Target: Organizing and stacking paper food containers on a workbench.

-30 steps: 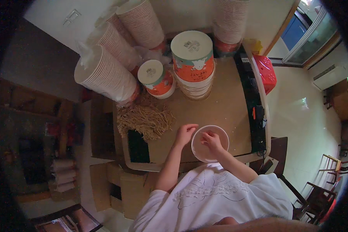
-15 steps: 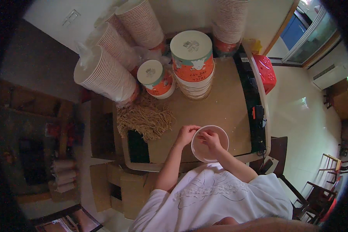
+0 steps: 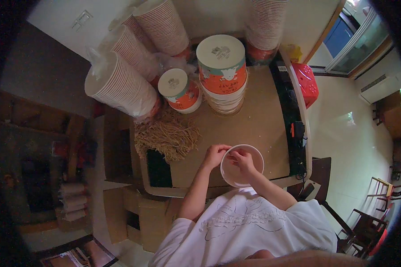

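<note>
A white paper bucket (image 3: 233, 176) stands with its open mouth upward at the table's near edge, close to my body. On its left rim my left hand (image 3: 215, 155) is closed, fingers pinched at the outer wall. My right hand (image 3: 242, 160) reaches inside over the rim with bent fingers close to the same stretch of wall; anything between them is too small to make out. A heap of tan twisted cords (image 3: 167, 135) lies to the left of my left hand.
Behind stand a tall upside-down stack of orange and green buckets (image 3: 223, 78) and a smaller upturned bucket (image 3: 179, 92). Plastic-wrapped bucket stacks (image 3: 120, 86) line the back left. A power strip (image 3: 298, 129) runs along the table's right side; a red stool (image 3: 305, 84) stands beyond.
Almost nothing differs. The fingers of my right hand have shifted slightly inside the bucket; my left hand stays at the rim.
</note>
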Demonstrator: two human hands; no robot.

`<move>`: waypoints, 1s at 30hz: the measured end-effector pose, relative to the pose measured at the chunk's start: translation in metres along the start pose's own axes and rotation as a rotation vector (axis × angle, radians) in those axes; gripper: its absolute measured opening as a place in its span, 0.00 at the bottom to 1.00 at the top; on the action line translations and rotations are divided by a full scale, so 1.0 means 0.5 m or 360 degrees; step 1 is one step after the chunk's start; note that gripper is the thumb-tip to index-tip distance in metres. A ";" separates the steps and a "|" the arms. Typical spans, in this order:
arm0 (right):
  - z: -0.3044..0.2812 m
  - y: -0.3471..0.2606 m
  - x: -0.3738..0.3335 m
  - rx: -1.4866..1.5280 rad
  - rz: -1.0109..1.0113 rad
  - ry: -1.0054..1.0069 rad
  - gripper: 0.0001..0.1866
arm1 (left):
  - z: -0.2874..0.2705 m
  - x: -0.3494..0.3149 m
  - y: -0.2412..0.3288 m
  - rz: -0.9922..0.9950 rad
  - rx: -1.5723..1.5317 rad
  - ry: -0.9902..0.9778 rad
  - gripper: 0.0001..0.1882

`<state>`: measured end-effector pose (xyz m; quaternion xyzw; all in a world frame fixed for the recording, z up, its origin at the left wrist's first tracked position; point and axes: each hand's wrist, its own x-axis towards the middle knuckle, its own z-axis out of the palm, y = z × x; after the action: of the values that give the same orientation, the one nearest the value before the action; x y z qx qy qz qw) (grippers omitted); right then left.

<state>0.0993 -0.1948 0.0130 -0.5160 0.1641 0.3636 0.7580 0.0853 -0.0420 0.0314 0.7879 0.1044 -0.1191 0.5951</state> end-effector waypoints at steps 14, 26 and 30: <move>0.005 0.004 0.002 -0.0013 0.0030 0.0069 0.09 | -0.001 -0.003 0.009 0.0035 -0.0016 -0.0008 0.13; 0.009 -0.009 -0.013 -0.0135 -0.0065 0.0007 0.08 | -0.014 -0.005 0.031 -0.0008 -0.0031 -0.0078 0.10; 0.006 -0.008 -0.012 -0.0147 -0.0058 0.0034 0.08 | -0.016 -0.001 0.037 -0.0033 0.0007 -0.0087 0.07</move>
<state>0.0976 -0.1952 0.0206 -0.5571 0.1457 0.3515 0.7382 0.0909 -0.0393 0.0504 0.7846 0.0961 -0.1470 0.5946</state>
